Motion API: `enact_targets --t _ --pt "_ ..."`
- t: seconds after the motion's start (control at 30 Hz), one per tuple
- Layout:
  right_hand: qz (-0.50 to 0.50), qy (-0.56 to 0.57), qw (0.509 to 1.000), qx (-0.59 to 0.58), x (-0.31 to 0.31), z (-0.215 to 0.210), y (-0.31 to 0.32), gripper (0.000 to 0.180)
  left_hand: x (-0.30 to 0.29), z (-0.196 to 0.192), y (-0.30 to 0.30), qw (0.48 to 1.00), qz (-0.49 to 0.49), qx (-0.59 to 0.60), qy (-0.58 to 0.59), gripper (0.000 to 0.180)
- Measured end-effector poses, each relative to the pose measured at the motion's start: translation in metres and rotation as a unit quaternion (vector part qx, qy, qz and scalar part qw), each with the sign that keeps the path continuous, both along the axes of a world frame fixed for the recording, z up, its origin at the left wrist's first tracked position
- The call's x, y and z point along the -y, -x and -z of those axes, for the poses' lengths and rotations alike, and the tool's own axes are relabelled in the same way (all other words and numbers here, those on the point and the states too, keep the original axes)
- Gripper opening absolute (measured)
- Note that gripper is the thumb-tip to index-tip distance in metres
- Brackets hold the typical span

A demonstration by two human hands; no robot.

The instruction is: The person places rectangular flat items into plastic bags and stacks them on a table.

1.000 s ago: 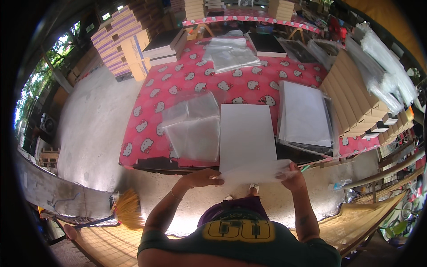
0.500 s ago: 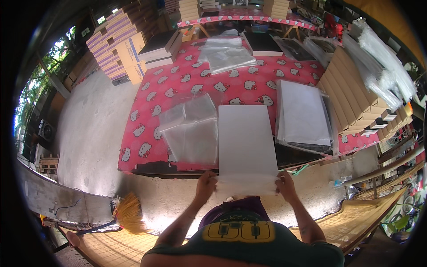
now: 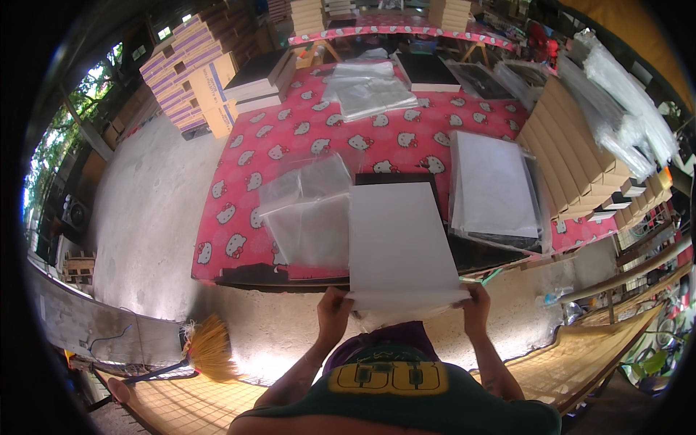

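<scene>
Gripping the white sheet (image 3: pixel 400 243) by its near corners: left hand (image 3: pixel 332 312) and right hand (image 3: pixel 476 303) pinched shut, equally near; long axis runs away over the pink mat (image 3: pixel 290 138) (plastic bags (image 3: pixel 308 210) left).

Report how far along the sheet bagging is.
Done: apparently a stack of white sheets lies at right. In hand: left hand and right hand grip one white sheet by its near edge. Left: clear plastic bags lie beside it on the pink mat.
</scene>
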State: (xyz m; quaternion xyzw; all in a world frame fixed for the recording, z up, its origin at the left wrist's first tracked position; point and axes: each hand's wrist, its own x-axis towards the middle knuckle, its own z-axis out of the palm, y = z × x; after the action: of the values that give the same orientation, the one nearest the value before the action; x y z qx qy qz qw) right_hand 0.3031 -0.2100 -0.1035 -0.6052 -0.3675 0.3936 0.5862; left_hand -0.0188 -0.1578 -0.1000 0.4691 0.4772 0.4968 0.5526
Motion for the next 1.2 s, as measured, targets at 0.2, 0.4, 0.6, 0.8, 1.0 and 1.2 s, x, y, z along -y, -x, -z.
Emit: enact_targets --t 0.2,0.4,0.6,0.8,1.0,1.2 --pt "-0.246 -0.095 0.898 -0.352 0.002 -0.143 -0.018 0.038 -0.034 -0.081 0.055 0.913 0.246 0.32 -0.059 0.039" --pt "-0.153 -0.219 0.893 -0.361 -0.044 -0.182 0.003 0.036 -0.062 -0.191 0.003 0.919 0.124 0.37 -0.056 0.04" --pt "-0.092 -0.102 0.874 -0.466 -0.084 -0.1 -0.004 0.015 -0.114 -0.053 0.002 0.868 0.083 0.485 0.067 0.027" --pt "-0.102 0.009 0.879 -0.466 -0.065 0.045 -0.022 0.022 -0.102 0.059 0.01 0.907 0.072 0.369 0.189 0.019" --pt "0.032 0.035 0.988 -0.149 -0.073 0.016 0.006 0.044 -0.098 0.018 -0.026 0.963 -0.026 -0.2 -0.178 0.018" --pt "0.043 -0.188 0.874 -0.446 -0.09 -0.044 -0.006 0.039 -0.098 -0.036 -0.086 0.993 0.033 0.097 -0.054 0.02"
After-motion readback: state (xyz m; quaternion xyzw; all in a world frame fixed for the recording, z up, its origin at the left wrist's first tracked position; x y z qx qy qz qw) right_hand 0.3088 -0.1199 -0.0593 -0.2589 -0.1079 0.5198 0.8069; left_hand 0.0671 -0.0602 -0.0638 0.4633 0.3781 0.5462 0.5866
